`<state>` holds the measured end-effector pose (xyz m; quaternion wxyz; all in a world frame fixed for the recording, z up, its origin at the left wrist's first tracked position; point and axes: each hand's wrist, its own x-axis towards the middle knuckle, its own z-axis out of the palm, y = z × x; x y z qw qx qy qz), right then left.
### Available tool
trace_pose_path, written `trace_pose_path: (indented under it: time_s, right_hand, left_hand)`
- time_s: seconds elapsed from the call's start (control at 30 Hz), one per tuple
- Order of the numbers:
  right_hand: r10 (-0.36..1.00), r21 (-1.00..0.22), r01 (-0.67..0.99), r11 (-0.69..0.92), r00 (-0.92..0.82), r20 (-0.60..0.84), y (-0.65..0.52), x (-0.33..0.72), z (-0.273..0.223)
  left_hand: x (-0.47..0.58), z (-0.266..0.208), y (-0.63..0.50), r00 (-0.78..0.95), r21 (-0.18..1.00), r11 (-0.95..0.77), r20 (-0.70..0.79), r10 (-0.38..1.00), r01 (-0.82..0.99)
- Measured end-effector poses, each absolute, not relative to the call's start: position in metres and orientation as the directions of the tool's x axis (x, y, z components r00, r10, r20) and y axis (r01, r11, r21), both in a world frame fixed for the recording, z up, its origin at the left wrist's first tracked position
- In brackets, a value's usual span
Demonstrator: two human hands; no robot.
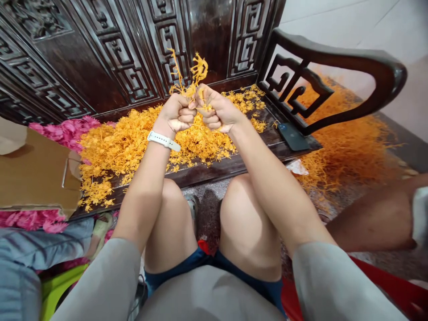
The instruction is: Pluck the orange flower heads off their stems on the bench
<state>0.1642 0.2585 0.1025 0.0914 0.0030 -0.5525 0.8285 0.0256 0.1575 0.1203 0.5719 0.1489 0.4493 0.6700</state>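
Holding a yellow sprig [199,67] up over the dark bench [272,140], pinched between left hand [178,113] and right hand [217,110]. Closed on both sides, with fingers curled into the palms and no clear opening at either pinch. Rising out of the grip toward the far bench back [214,35], with the long axis running away from the body rather than across it, and split at the tips: thin and straighter on the left, frilly and bent over on the right. About equally near to both hands, which puts the stem right at the narrow meeting place of the fingertips. Cannot tell one joined piece from two there, because of the covering fingers. Set above a loose pile of yellow flowers [130,138], stretching left toward pink flowers [72,131] and a cardboard box [36,174], and right toward a phone [294,136] beside the armrest [337,55].
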Motion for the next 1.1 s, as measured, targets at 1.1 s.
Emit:
trace_pose_path:
  time_s: [1.1]
  right_hand:
    - [0.513,-0.702,0.249,0.668,-0.837,0.192,0.294,0.124,0.04]
  left_hand:
    - [-0.054,0.082,0.144,-0.784,0.804,-0.332,-0.246,0.57,-0.494]
